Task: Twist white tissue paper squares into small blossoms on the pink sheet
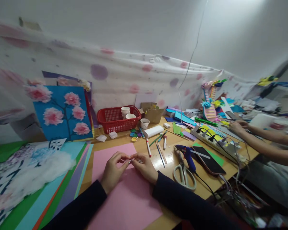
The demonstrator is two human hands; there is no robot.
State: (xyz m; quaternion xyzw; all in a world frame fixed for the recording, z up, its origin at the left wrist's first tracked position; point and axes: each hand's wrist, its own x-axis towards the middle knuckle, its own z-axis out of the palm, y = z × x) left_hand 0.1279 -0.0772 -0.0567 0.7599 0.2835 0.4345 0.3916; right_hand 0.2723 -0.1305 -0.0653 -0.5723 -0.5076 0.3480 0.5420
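Note:
Above a sheet of pink paper (127, 198), my left hand (114, 169) and my right hand (145, 166) meet at the fingertips. Both are closed in a pinch on a small whitish piece (131, 161), perhaps tissue. The fingers cover most of it, so its kind is unclear. Right of my right hand lie scissors (184, 175) with pale handles and a blue glue gun (189, 158). Beyond my hands are a red-capped marker (148, 147), a thin paintbrush (160, 155), a wooden stick (162, 153) and a white roll (153, 131).
A red basket (105, 126) holding paper cups stands at the back. A blue flower picture (60, 127) leans at left above layered coloured paper (69, 188). At right are a phone (207, 159), a power strip (216, 143), trailing cables and another person's hands (238, 126).

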